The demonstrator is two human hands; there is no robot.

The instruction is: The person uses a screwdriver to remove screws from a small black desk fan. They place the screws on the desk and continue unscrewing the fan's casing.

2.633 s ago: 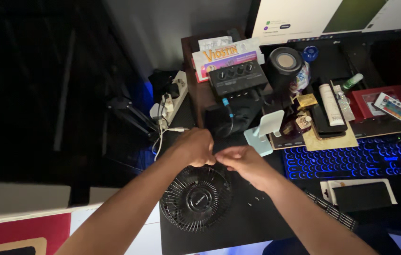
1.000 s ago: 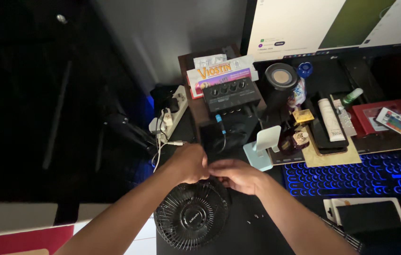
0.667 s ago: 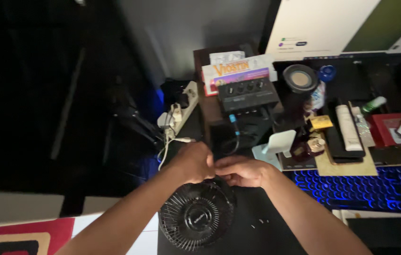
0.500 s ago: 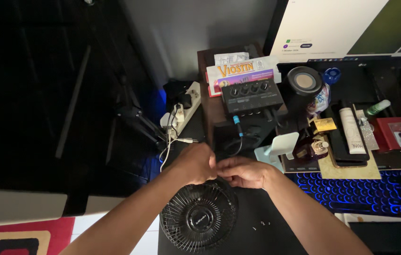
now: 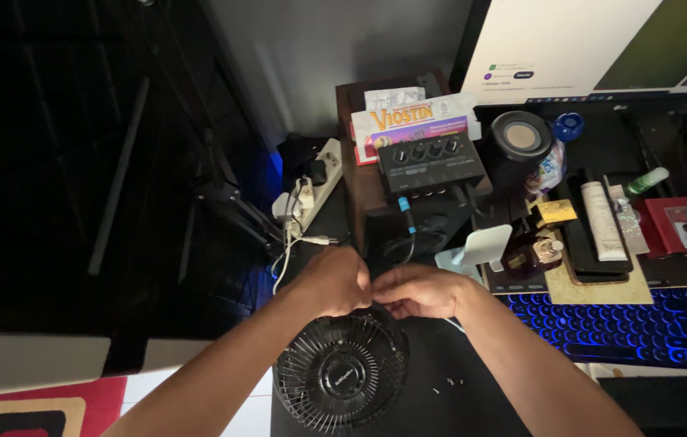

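Black round fan grille (image 5: 340,372) lies on the desk (image 5: 481,396). Left hand (image 5: 331,281) and right hand (image 5: 420,291), both curled, meet at its top rim. Whatever they pinch, possibly nothing, cannot be made out.

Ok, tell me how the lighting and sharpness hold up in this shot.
Head view: dim overall, with the left half nearly black; the monitor is overexposed white, and the keyboard glows blue. The left hand, right hand and black fan are lit well enough and fairly sharp.

A blue-lit keyboard (image 5: 627,324) glows at the right of the dark worktop (image 5: 473,405), below a bright monitor (image 5: 602,44). A black mixer box (image 5: 430,163) with knobs sits near a white power strip (image 5: 315,182), a round speaker (image 5: 519,139) and a white tube (image 5: 602,220).
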